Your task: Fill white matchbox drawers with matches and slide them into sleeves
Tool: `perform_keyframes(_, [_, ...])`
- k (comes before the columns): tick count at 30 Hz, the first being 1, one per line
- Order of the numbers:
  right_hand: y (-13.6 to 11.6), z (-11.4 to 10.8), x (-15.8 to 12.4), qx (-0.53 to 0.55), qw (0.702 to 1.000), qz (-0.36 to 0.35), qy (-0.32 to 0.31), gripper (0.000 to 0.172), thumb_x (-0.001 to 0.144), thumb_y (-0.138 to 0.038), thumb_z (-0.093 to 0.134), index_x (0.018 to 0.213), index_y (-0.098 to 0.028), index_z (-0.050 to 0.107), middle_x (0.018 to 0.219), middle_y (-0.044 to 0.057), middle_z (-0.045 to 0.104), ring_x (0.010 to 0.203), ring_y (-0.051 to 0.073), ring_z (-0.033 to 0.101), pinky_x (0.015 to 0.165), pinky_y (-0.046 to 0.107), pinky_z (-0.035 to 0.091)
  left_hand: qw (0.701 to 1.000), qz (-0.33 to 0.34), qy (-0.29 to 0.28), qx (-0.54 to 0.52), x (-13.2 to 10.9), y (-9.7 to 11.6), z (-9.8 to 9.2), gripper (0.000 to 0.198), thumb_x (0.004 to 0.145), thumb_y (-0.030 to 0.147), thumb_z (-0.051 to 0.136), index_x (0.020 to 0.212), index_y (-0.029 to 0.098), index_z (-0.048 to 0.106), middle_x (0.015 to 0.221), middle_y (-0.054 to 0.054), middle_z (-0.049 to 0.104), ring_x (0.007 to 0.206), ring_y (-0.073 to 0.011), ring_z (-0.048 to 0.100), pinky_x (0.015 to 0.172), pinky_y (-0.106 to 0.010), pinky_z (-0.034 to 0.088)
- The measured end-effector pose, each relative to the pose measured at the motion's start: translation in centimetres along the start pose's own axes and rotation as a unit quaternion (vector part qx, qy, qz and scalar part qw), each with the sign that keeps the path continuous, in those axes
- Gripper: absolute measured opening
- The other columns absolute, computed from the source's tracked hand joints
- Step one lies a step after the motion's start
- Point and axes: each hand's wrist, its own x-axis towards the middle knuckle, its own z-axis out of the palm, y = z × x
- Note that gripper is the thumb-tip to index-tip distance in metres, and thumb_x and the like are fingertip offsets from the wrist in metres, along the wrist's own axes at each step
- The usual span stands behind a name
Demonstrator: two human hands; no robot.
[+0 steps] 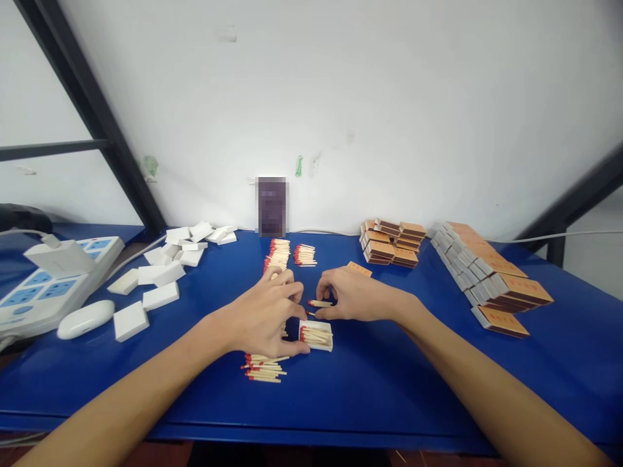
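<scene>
A white matchbox tray (316, 336) with red-tipped matches in it lies on the blue table. My left hand (265, 314) grips the tray's left end between thumb and fingers. Just behind the tray, my right hand (363, 295) pinches a few matches (321, 303) between thumb and fingers. Loose matches (265, 368) lie in front of my left hand, and a longer pile (277, 253) runs back beyond it, partly hidden by the hand. A smaller pile (305, 255) sits to its right. An orange matchbox (359, 268) shows partly behind my right hand.
White box trays (160, 296) are scattered at the left, near a white earphone case (86, 319) and a power strip (58, 285). Matchboxes are stacked at the back (393, 242) and in a long row (491, 266) at the right. A blurred dark rectangle (272, 206) stands against the wall.
</scene>
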Motion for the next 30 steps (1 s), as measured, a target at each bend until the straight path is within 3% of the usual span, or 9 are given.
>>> perform_keyframes(8, [-0.03,0.35,0.19,0.039,0.999,-0.021,-0.016,0.011,0.075,-0.026,0.062,0.079,-0.017,0.067,0.074,0.002,0.068,0.064,0.014,0.058,0.055,0.024,0.039,1.0,-0.008,-0.01,0.004,0.03,0.03,0.03,0.039,0.075,0.058,0.066,0.082,0.021,0.073,0.077,-0.003,0.052,0.082,-0.0216,0.043,0.084,-0.039,0.031])
perform_keyframes(19, [0.08,-0.3,0.14,0.021,1.0,0.008,-0.018,0.017,0.085,-0.031,0.06,0.083,-0.017,0.07,0.07,0.0,0.07,0.061,0.013,0.06,0.062,0.025,0.041,0.999,-0.022,0.014,0.019,0.09,-0.23,0.41,0.038,0.077,0.056,0.065,0.081,0.019,0.072,0.09,-0.005,0.057,0.089,-0.0224,0.046,0.085,-0.039,0.035])
perform_keyframes(25, [-0.53,-0.28,0.01,0.0,1.0,0.011,-0.019,0.013,0.079,-0.013,0.059,0.086,-0.015,0.07,0.085,0.005,0.072,0.076,0.016,0.063,0.065,0.024,0.044,0.999,-0.025,0.01,0.019,0.15,-0.23,0.25,0.039,0.077,0.058,0.065,0.082,0.02,0.073,0.092,-0.005,0.059,0.09,-0.0223,0.048,0.087,-0.039,0.035])
perform_keyframes(30, [-0.19,-0.22,0.12,0.019,0.999,0.018,-0.031,0.013,0.08,-0.017,0.058,0.086,-0.016,0.07,0.076,0.002,0.071,0.067,0.014,0.062,0.061,0.024,0.042,0.999,-0.027,0.007,0.014,0.12,-0.21,0.25,0.039,0.077,0.058,0.065,0.081,0.02,0.072,0.091,-0.005,0.059,0.091,-0.0227,0.048,0.088,-0.04,0.034])
